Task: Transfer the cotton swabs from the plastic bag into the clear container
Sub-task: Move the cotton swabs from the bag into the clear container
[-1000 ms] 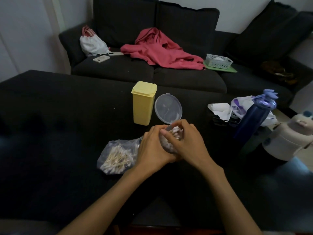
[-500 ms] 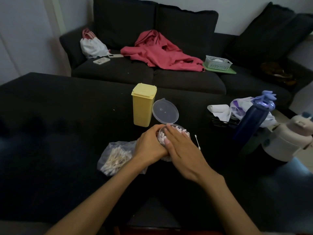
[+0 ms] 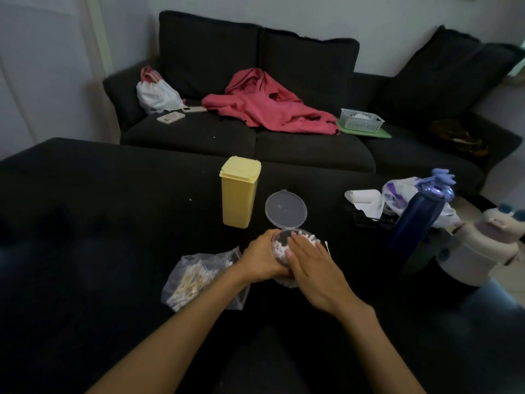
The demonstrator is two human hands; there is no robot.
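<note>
Crinkled clear plastic bag [image 3: 199,280] of cotton swabs [image 3: 189,284] lies on dark matte worktop [image 3: 85,223]; left hand [image 3: 260,258] fingers curl round round clear container [image 3: 279,251], swab-filled, hinged lid [image 3: 286,209] open; right hand [image 3: 311,268] fingers flat, pressing swabs; loose swab [image 3: 327,247] beside; boxy yellow plastic canister [image 3: 239,191] behind

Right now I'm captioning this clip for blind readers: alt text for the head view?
A left hand grips a clear container of cotton swabs while the right hand presses flat on them. Its lid is open; a plastic bag lies left.
</note>
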